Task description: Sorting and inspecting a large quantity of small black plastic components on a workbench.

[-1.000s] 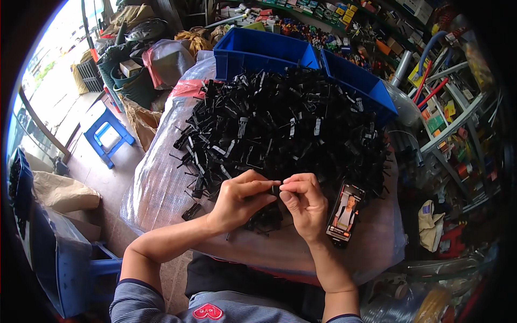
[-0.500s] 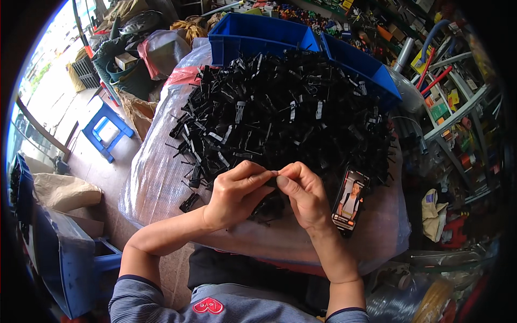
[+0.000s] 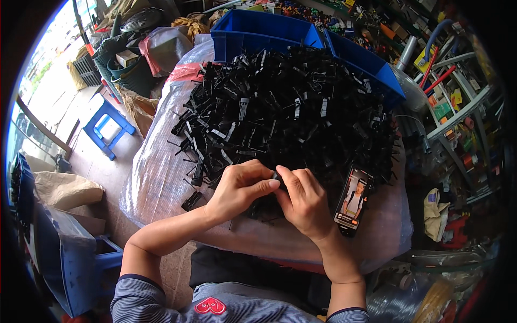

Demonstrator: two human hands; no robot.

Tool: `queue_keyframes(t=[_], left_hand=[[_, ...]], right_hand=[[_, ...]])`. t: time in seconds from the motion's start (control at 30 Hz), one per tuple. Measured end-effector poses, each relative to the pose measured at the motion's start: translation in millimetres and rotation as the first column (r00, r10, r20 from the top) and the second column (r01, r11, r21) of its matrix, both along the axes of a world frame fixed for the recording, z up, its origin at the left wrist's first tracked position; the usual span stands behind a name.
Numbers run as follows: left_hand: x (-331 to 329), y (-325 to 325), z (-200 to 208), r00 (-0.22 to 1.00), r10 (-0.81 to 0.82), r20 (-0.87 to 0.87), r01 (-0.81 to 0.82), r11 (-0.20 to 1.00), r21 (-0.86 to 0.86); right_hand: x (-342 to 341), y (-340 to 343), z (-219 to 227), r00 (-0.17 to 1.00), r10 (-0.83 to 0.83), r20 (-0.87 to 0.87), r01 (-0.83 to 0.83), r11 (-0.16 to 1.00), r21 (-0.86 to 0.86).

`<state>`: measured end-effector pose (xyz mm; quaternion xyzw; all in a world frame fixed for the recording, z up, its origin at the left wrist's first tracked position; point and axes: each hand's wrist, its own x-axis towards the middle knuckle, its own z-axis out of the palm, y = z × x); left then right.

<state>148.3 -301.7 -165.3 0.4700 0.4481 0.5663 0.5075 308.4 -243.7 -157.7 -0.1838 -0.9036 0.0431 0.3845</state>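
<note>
Both hands meet at the near edge of a large pile of black plastic parts [image 3: 269, 118], some with pale grey strips and thin stems. My left hand [image 3: 242, 189] pinches a small dark piece [image 3: 276, 176] between thumb and forefinger; most of it is hidden by the fingers. From the other side, my right hand [image 3: 305, 200] grips the same piece with its fingertips, the fingers curled and the back of the hand turned up. What exactly the piece is cannot be made out. The pile lies on a plastic-wrapped work surface [image 3: 161, 156].
A lit phone [image 3: 353, 202] rests right of my right hand. Two blue bins, one at the back [image 3: 264, 32] and one at the right [image 3: 371, 67], border the pile. A blue stool [image 3: 110, 126] stands left, and metal racks [image 3: 458, 116] crowd the right.
My right hand has rolled over, its back now turned up and its fingers more curled. The left thumb has moved up toward the fingertips, and a dark piece now shows between the hands.
</note>
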Motion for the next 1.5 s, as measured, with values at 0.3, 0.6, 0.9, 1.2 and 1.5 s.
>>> queue_keyframes(t=[0.3, 0.6, 0.9, 1.2, 1.5], left_hand=[[2, 1, -3, 0.982, 0.051, 0.181, -0.068, 0.993, 0.092], [-30, 12, 5, 0.891, 0.05, 0.451, -0.066, 0.998, 0.021], [-9, 3, 13, 0.988, -0.115, 0.1, 0.128, 0.983, -0.132], [-10, 1, 12, 0.999, -0.034, 0.039, 0.034, 0.999, -0.002], [-6, -1, 4, 0.936, 0.174, -0.307, -0.02, 0.895, 0.446]], right_hand=[[-7, 0, 16, 0.999, -0.034, 0.036, 0.036, 0.999, -0.038], [19, 5, 8, 0.976, -0.011, 0.216, 0.098, 0.913, -0.396], [7, -5, 16, 1.0, -0.019, -0.025, 0.021, 0.994, 0.109], [5, -4, 9, 0.817, -0.169, -0.551, -0.295, 0.699, -0.651], [8, 5, 7, 0.88, 0.127, -0.457, -0.437, 0.59, -0.679]])
